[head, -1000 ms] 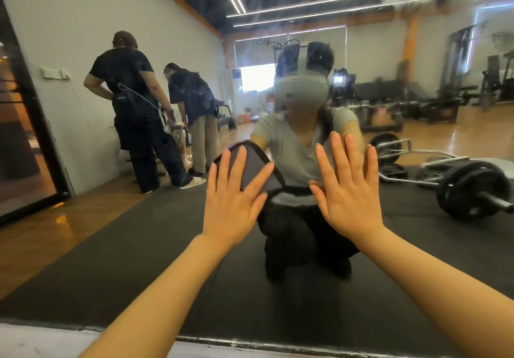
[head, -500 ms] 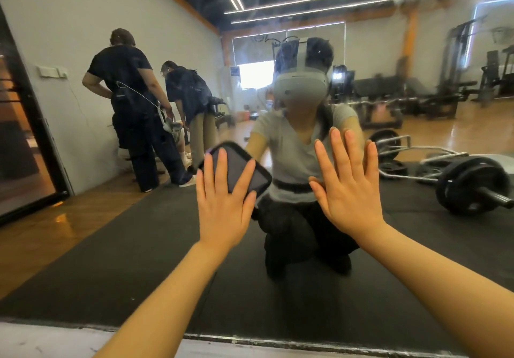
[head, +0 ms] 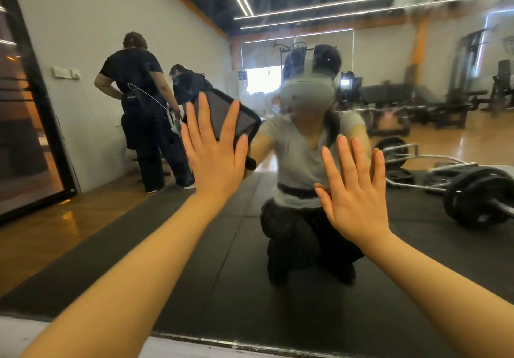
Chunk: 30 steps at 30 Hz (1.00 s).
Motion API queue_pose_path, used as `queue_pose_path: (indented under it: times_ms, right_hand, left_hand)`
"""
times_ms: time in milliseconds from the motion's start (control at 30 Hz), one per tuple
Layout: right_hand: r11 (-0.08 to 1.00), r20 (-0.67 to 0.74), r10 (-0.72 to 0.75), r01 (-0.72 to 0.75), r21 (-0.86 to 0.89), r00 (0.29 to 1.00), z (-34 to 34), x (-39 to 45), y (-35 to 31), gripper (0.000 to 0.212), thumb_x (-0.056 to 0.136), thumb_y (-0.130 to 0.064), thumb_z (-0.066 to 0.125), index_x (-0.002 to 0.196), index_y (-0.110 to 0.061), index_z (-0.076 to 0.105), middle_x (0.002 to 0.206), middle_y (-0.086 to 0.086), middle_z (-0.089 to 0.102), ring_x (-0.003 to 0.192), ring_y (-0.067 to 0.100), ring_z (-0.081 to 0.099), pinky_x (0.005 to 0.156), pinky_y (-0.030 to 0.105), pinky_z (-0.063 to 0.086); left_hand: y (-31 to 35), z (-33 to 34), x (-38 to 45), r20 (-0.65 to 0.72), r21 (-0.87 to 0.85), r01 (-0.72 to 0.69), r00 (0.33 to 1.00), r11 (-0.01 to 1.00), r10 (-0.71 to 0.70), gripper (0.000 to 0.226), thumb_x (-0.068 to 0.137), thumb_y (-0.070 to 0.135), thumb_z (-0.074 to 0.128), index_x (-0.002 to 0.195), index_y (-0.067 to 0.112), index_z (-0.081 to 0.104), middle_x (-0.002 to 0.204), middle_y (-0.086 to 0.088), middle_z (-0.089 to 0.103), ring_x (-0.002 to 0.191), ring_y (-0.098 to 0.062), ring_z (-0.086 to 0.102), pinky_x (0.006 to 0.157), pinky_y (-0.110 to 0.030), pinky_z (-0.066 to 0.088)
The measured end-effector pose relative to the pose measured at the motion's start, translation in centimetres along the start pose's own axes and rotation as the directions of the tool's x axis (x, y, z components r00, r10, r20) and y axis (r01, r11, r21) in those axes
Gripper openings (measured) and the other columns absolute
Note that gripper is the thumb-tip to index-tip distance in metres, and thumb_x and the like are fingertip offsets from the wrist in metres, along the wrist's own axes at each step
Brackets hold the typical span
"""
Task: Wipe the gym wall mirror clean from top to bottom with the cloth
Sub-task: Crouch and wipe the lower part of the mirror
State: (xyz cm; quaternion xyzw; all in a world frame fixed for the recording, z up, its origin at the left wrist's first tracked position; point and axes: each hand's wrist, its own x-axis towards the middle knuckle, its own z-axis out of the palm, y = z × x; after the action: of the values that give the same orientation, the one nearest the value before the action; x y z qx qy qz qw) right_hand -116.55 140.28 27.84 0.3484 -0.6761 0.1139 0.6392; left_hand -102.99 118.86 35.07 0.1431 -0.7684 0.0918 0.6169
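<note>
Head cam view, going left to right. Far left there's a dark door frame (head: 41, 101), then in the reflection two people in dark clothes (head: 139, 101) standing by the wall with their backs mostly turned.

Next is the left hand (head: 214, 157), fingers straight and spread fairly wide, pressing a dark gray cloth (head: 230, 118) flat against the mirror (head: 250, 288). Most of the cloth sticks out above and to the right of the fingertips, with its long side tilted up toward the left. So the cloth sits about mid-height on the glass, roughly level with the reflected headset.

Right of that, the right hand (head: 353, 190) is also flat and open, fingers a bit spread, holding nothing. I can't tell if it's actually touching the glass or just hovering near it. It's lower than the left hand and well apart from the cloth.

Far right: a loaded barbell (head: 478, 199) reflected on the black mat.

My guess: the left hand does the wiping since it's the one on the cloth. There's hazy smearing near the top right, so the upper glass probably needs work.
</note>
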Motion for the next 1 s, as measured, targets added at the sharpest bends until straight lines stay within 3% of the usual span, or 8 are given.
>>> queue_pose_path:
  times_ms: [200, 400, 600, 767, 833, 1000]
  right_hand:
    - [1.000, 0.001, 0.005, -0.005, 0.005, 1.000, 0.0, -0.1, 0.0, 0.062, 0.106, -0.044, 0.036, 0.156, -0.008, 0.030, 0.163, 0.021, 0.017, 0.154, 0.035, 0.003, 0.122, 0.058, 0.003]
    - [1.000, 0.012, 0.009, -0.009, 0.026, 1.000, -0.1, -0.1, 0.1, 0.062, 0.106, -0.044, 0.036, 0.157, -0.009, 0.030, 0.163, 0.021, 0.018, 0.154, 0.035, 0.005, 0.122, 0.058, 0.005]
    - [0.999, 0.024, 0.000, -0.001, 0.037, 1.000, -0.3, 0.0, 0.1, 0.066, 0.104, -0.044, 0.038, 0.158, -0.011, 0.024, 0.164, 0.020, 0.014, 0.153, 0.037, 0.010, 0.121, 0.060, 0.009]
    - [0.998, 0.034, 0.019, -0.021, 0.064, 0.999, -1.1, 0.3, -0.3, 0.065, 0.101, -0.043, 0.037, 0.158, -0.012, 0.024, 0.164, 0.020, 0.012, 0.152, 0.039, 0.012, 0.120, 0.060, 0.005]
    - [0.995, 0.034, 0.005, -0.008, 0.104, 0.999, -1.5, 0.5, -0.6, 0.066, 0.102, -0.043, 0.036, 0.158, -0.012, 0.023, 0.164, 0.020, 0.013, 0.152, 0.038, 0.011, 0.120, 0.061, 0.004]
    - [0.947, 0.004, -0.207, 0.200, 0.252, 0.978, -1.7, 2.2, -5.2, 0.066, 0.104, -0.040, 0.033, 0.159, -0.008, 0.014, 0.163, 0.019, 0.016, 0.153, 0.032, 0.012, 0.120, 0.062, 0.014]
  left_hand:
    - [-0.7, -0.3, 0.0, 0.007, 0.037, -0.049, 0.999, 0.998, 0.049, 0.054, 0.106, 0.047, 0.023, 0.156, 0.026, 0.023, 0.162, -0.023, 0.016, 0.150, -0.043, 0.010, 0.122, -0.052, 0.007]
    - [-2.1, 0.3, -7.2, 0.107, 0.046, -0.052, 0.993, 0.998, 0.046, 0.056, 0.107, 0.049, 0.019, 0.158, 0.027, 0.012, 0.163, -0.023, 0.008, 0.151, -0.042, 0.004, 0.122, -0.053, 0.006]
    - [-3.8, 0.3, -14.3, 0.225, 0.106, -0.017, 0.974, 0.994, -0.007, 0.062, 0.106, 0.053, 0.012, 0.159, 0.022, 0.011, 0.163, -0.024, 0.002, 0.152, -0.038, -0.007, 0.118, -0.057, 0.015]
    - [-4.7, 0.0, -13.3, 0.249, 0.093, -0.069, 0.968, 0.993, 0.044, 0.062, 0.105, 0.054, 0.015, 0.160, 0.029, 0.000, 0.163, -0.023, 0.004, 0.149, -0.045, 0.007, 0.118, -0.057, 0.015]
    - [-5.0, -0.3, -11.4, 0.211, 0.096, -0.011, 0.978, 0.995, -0.009, 0.064, 0.103, 0.053, 0.021, 0.160, 0.027, 0.007, 0.162, -0.024, 0.005, 0.149, -0.046, 0.009, 0.119, -0.058, 0.016]
    - [-6.5, -1.5, -2.1, 0.091, 0.076, 0.114, 0.988, 0.990, -0.121, 0.063, 0.102, 0.052, 0.028, 0.158, 0.024, 0.018, 0.163, -0.027, 0.008, 0.150, -0.046, 0.007, 0.120, -0.058, 0.015]
